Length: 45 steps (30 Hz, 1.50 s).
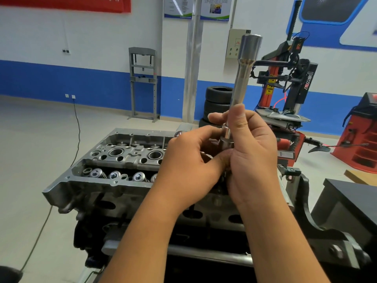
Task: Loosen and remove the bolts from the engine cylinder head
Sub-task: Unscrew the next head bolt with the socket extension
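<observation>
Head view: both hands (220, 160) grip an upright socket extension (241, 82) above the cylinder head (114, 160)

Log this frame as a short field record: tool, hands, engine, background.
tool: long chrome extension bar with a chrome socket at its lower end, held nearly upright
right hand: fingers wrapped round the bar
left hand: fingers at the socket end, what they pinch is hidden
engine: grey aluminium cylinder head below the hands, valve springs exposed, tool not on it
background: stacked black tyres, red tyre changer
</observation>
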Available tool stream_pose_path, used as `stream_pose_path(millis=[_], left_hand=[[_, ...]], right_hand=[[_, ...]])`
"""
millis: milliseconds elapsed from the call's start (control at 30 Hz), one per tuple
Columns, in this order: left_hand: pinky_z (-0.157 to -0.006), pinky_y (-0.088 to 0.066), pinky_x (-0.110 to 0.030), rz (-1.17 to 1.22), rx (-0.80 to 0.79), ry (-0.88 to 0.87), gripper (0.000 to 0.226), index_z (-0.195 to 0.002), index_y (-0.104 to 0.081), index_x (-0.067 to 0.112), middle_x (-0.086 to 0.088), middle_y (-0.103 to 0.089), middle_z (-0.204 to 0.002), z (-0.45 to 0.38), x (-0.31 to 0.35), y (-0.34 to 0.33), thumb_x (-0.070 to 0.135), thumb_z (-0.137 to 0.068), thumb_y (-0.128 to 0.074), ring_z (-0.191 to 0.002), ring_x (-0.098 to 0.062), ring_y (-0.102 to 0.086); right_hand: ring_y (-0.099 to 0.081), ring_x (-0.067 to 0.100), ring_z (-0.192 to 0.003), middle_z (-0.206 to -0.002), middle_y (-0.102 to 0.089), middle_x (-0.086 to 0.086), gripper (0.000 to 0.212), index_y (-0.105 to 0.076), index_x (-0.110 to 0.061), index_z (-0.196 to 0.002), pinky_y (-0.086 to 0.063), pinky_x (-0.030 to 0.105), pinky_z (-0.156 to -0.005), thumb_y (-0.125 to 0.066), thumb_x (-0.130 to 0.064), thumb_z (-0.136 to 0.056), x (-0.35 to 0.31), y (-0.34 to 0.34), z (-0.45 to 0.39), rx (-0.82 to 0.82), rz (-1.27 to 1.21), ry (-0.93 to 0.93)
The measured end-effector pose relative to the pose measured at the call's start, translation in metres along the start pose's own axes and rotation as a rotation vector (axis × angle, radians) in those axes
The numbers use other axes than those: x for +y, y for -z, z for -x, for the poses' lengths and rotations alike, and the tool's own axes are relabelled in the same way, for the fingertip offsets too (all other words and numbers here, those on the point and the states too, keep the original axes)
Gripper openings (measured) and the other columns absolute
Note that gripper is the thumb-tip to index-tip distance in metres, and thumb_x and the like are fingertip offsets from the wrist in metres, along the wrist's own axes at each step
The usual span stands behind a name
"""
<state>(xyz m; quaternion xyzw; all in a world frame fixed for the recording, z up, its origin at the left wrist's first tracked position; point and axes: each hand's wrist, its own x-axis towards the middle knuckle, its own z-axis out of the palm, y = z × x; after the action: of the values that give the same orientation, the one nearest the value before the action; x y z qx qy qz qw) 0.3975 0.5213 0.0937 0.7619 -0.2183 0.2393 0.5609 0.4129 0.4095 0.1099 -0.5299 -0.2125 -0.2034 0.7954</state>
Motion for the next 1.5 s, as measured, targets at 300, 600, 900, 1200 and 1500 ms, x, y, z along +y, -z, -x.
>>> stream_pose_path(millis=[300, 600, 900, 1200, 1500], left_hand=[[-0.082, -0.064, -0.038, 0.015, 0.059, -0.016, 0.032, -0.116, -0.074, 0.029, 0.013, -0.077, -0.097, 0.0004, -0.0006, -0.0037, 0.013, -0.089, -0.081, -0.092, -0.008, -0.075], [-0.084, -0.063, -0.028, 0.073, -0.033, -0.028, 0.033, -0.113, -0.070, 0.036, 0.015, -0.077, -0.101, -0.0007, 0.0026, 0.0007, 0.008, -0.097, -0.071, -0.098, -0.005, -0.074], [-0.091, -0.063, -0.037, 0.002, -0.041, -0.011, 0.042, -0.122, -0.072, 0.030, 0.012, -0.079, -0.102, 0.0000, 0.0016, -0.0012, 0.006, -0.089, -0.079, -0.098, -0.006, -0.075], [-0.080, -0.064, -0.036, -0.050, 0.086, 0.011, 0.031, -0.101, -0.076, 0.033, 0.015, -0.078, -0.086, 0.0011, 0.0018, -0.0036, 0.015, -0.079, -0.089, -0.081, -0.002, -0.075], [-0.082, -0.062, -0.027, 0.058, 0.033, -0.020, 0.025, -0.116, -0.075, 0.023, 0.010, -0.079, -0.099, -0.0004, 0.0012, -0.0005, 0.010, -0.094, -0.075, -0.094, -0.007, -0.075]], right_hand=[[-0.074, 0.032, -0.092, -0.097, -0.077, 0.010, 0.038, -0.072, -0.016, -0.094, -0.060, 0.061, -0.088, -0.073, -0.052, -0.083, 0.0008, -0.0009, 0.0001, -0.023, -0.016, -0.012], [-0.073, 0.032, -0.095, -0.098, -0.076, 0.011, 0.038, -0.075, -0.021, -0.084, -0.061, 0.053, -0.084, -0.061, -0.056, -0.087, 0.0029, 0.0011, -0.0010, -0.019, -0.005, -0.001], [-0.072, 0.047, -0.100, -0.099, -0.078, 0.010, 0.069, -0.067, -0.002, -0.104, -0.057, 0.070, -0.087, -0.066, -0.066, -0.077, 0.0009, -0.0016, -0.0005, 0.031, 0.015, -0.009], [-0.074, 0.035, -0.094, -0.096, -0.079, 0.006, 0.059, -0.069, -0.010, -0.098, -0.058, 0.065, -0.089, -0.073, -0.063, -0.072, -0.0009, -0.0006, -0.0009, 0.014, 0.035, -0.004], [-0.073, 0.026, -0.089, -0.092, -0.077, 0.008, 0.039, -0.076, -0.021, -0.084, -0.062, 0.048, -0.082, -0.068, -0.059, -0.079, 0.0000, -0.0006, -0.0012, -0.015, 0.012, -0.017]])
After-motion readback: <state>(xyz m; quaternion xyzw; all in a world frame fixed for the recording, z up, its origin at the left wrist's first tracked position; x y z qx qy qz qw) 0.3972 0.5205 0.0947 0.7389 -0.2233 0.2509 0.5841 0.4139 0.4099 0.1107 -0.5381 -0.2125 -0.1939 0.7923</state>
